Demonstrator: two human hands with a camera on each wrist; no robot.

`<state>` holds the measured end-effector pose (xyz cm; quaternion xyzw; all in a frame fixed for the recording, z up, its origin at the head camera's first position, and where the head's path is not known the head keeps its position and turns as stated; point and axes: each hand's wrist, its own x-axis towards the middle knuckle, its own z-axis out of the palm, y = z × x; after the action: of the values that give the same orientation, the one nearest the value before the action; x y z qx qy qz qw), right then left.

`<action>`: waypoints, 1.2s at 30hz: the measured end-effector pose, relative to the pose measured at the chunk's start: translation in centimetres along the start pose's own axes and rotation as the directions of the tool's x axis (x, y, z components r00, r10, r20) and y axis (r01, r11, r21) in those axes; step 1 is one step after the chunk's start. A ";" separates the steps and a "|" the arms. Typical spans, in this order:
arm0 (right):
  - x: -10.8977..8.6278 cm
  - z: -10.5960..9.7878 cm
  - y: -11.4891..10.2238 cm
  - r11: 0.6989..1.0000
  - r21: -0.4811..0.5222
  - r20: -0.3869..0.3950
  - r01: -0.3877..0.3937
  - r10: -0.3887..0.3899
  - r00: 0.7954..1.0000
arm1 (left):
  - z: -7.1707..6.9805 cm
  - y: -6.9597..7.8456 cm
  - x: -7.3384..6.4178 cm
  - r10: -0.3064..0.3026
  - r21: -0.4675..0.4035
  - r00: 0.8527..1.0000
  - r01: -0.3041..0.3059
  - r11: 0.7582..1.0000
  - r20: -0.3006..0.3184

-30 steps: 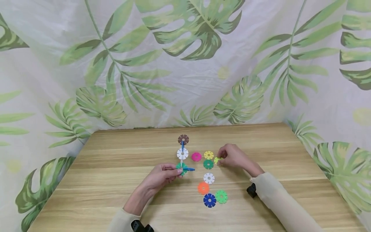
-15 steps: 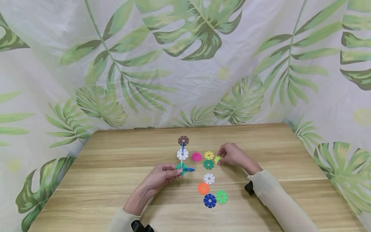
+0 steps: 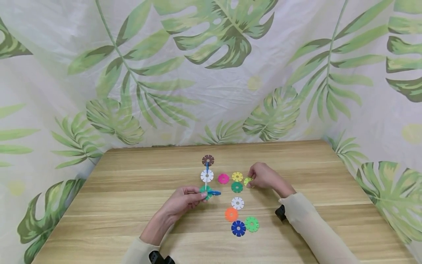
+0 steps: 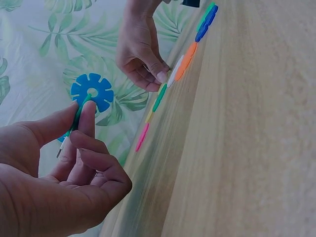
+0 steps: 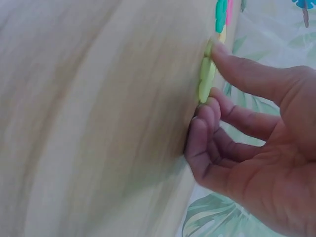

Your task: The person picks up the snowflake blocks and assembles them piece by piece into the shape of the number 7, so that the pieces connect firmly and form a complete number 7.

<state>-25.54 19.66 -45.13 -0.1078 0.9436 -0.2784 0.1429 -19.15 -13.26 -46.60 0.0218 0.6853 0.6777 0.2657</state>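
Pinching the teal near disc (image 3: 202, 189), the left hand (image 3: 183, 200) is holding a disc chain (image 3: 203, 176) above the table (image 3: 132, 183), its long axis pointing forward. The right hand (image 3: 265, 176) is pinching a lime disc (image 5: 205, 76).

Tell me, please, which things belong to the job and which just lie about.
Apparently in use:
left hand: joined discs
right hand: yellow-green disc

Lying loose, perhaps awaiting use:
pink disc
yellow disc
teal disc
white disc
orange disc
blue disc
bright-green disc
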 end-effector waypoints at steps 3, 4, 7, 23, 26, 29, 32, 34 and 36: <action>-0.1 0.1 -0.3 1.000 -0.016 0.003 -0.015 0.015 1.000 | 0.1 0.0 -0.1 -0.001 0.003 1.000 0.001 1.000 -0.001; -0.1 0.1 -0.4 1.000 -0.021 0.000 -0.021 0.021 1.000 | 0.1 0.0 -0.1 0.000 0.006 1.000 0.000 1.000 -0.001; -0.4 0.2 -0.6 0.999 -0.027 -0.020 -0.046 0.045 0.999 | 0.1 0.0 -0.1 -0.001 0.008 1.000 0.001 1.000 -0.002; -2.3 0.5 -1.4 0.997 0.011 -0.172 0.082 -0.079 0.982 | -0.1 0.1 -0.1 -0.005 0.002 1.000 0.005 1.000 -0.014; -3.0 1.0 -1.3 0.991 0.080 -0.182 0.108 -0.091 0.979 | -0.1 0.1 -0.1 -0.002 0.004 1.000 0.002 1.000 -0.013; -3.7 1.4 -1.4 0.985 0.130 -0.199 0.111 -0.084 0.976 | -0.2 0.1 -0.1 -0.003 0.001 1.000 0.003 1.000 -0.013; -4.3 1.8 -1.6 0.980 0.165 -0.213 0.114 -0.077 0.974 | -0.2 0.0 -0.1 -0.008 0.000 1.000 0.008 1.000 -0.012; -4.6 2.0 -1.6 0.969 0.212 -0.211 0.127 -0.082 0.974 | -0.2 0.0 -0.1 -0.011 0.000 1.000 0.011 1.000 -0.011; -4.7 2.3 -1.7 0.950 0.279 -0.201 0.140 -0.085 0.976 | -0.3 0.1 -0.1 -0.009 0.001 1.000 0.009 1.000 -0.009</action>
<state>-20.20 18.49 -45.07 -0.1127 0.8937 -0.4311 0.0520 -19.20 -13.53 -46.53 0.0158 0.6871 0.6761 0.2655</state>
